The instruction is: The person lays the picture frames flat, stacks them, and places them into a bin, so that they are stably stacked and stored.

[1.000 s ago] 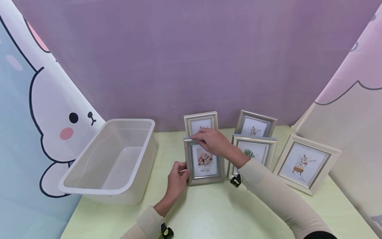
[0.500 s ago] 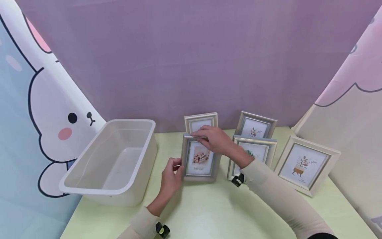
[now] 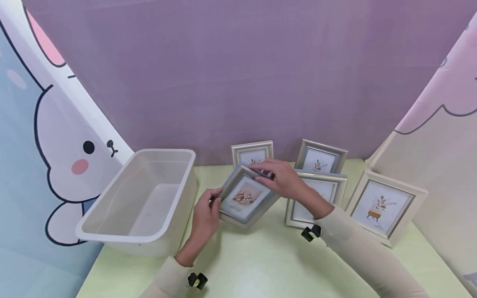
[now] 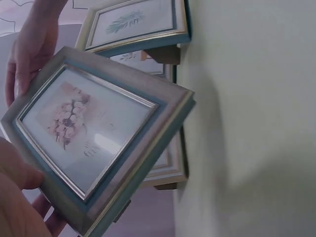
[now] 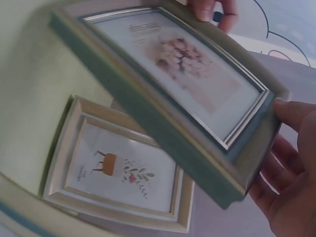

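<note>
A grey-silver picture frame with a pink flower print is tilted, held between both hands. The left hand grips its left edge, thumb on the front and fingers behind, as the left wrist view shows. On the opposite upper edge, the right hand pinches it, with the thumb on the face in the right wrist view. The left wrist view shows the held picture frame off the table. Right behind it stands a cream picture frame, partly covered by the held one.
At the left stands a white plastic tub. To the right are a silver-edged frame with a leaf print, a darker frame behind it and a cream frame. All stand on the pale green table.
The flower-print frame has gone from standing upright on the table to lifted and tilted, turned in the hands. The left hand has moved left and up, staying on its edge.
</note>
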`<action>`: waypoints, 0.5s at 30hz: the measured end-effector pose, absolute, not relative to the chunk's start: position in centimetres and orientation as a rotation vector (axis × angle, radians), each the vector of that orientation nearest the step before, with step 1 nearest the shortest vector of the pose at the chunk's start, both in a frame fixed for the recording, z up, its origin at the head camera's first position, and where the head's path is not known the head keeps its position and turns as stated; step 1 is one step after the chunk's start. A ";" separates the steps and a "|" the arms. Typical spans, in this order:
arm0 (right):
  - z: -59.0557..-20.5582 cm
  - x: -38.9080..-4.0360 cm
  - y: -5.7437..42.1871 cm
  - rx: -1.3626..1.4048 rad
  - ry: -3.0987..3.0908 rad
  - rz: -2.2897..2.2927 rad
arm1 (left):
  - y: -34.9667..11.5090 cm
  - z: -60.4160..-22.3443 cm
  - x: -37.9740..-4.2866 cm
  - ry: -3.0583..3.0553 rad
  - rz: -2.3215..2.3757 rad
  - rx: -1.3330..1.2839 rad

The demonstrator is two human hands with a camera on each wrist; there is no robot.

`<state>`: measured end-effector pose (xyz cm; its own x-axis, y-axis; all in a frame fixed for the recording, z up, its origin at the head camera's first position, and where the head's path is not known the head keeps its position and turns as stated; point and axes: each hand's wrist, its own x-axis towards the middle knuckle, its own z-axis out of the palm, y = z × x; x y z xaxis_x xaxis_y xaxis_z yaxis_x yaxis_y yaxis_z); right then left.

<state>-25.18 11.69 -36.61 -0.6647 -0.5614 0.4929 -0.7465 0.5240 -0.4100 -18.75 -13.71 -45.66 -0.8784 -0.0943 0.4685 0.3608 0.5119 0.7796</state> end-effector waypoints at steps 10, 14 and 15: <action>-38.7 -23.1 13.3 0.979 -2.506 1.143 | -13.8 -43.8 -18.7 -2.298 -0.914 -0.301; -40.4 -22.3 14.0 0.958 -2.479 1.234 | -13.5 -43.0 -18.4 -2.353 -0.776 -0.335; -40.8 -22.1 14.2 0.952 -2.467 1.244 | -13.5 -42.8 -18.3 -2.366 -0.738 -0.352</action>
